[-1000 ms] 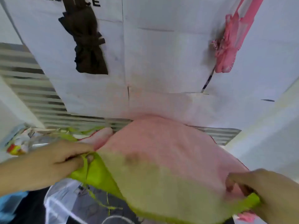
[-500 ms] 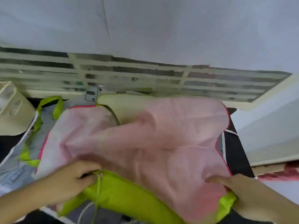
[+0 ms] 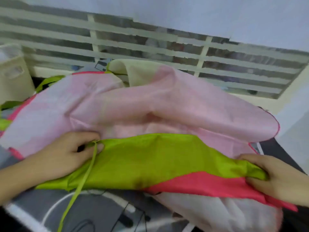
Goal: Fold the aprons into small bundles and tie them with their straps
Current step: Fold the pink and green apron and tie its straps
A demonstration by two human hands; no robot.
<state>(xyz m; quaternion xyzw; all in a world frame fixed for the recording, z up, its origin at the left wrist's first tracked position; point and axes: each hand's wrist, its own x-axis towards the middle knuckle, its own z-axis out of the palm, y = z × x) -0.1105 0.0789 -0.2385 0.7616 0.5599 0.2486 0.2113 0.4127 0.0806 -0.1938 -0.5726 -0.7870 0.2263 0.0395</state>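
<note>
Apron: thin, slick pink cloth with a lime-green band and a hot-pink edge, billowed in soft folds across my lap area.
Strap: narrow lime ribbon, trailing down.
Left hand: my fingers pinch the band's corner.
Right hand: my fingers grip the bunched opposite end.
Behind: white slatted grille.

Head-worn camera looks steeply down, close over the hands.

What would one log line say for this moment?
left hand: pinches thin green strap | right hand: grips pink-and-green fabric apron corner | stage: folding, untied
</note>
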